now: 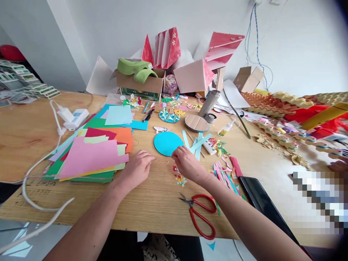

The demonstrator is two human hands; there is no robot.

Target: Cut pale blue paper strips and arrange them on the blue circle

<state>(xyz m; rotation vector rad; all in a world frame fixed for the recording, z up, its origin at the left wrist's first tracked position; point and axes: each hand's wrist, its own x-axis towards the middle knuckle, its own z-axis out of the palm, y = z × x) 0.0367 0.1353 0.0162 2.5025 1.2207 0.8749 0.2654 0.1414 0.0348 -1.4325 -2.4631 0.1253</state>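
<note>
A blue paper disc (167, 143) lies flat on the table in front of both hands. My right hand (185, 161) is at its lower right edge, fingers curled into a pinch; anything between the fingertips is hidden. To the left of the disc, and apart from it, my left hand (140, 165) rests low over the wood with bent fingers pressed together. What it holds, if anything, I cannot make out. Small coloured paper bits (179, 179) lie below my right hand. Red-handled scissors (202, 214) lie partly open near the table's front edge.
Stacked coloured paper (94, 156) spreads on the left, beside a white cable (25, 185). Pale blue strips (199, 143), a cardboard disc (197, 123), a glue bottle (227, 127) and a metal flask (210, 103) stand or lie beyond. A black phone (262, 201) lies right.
</note>
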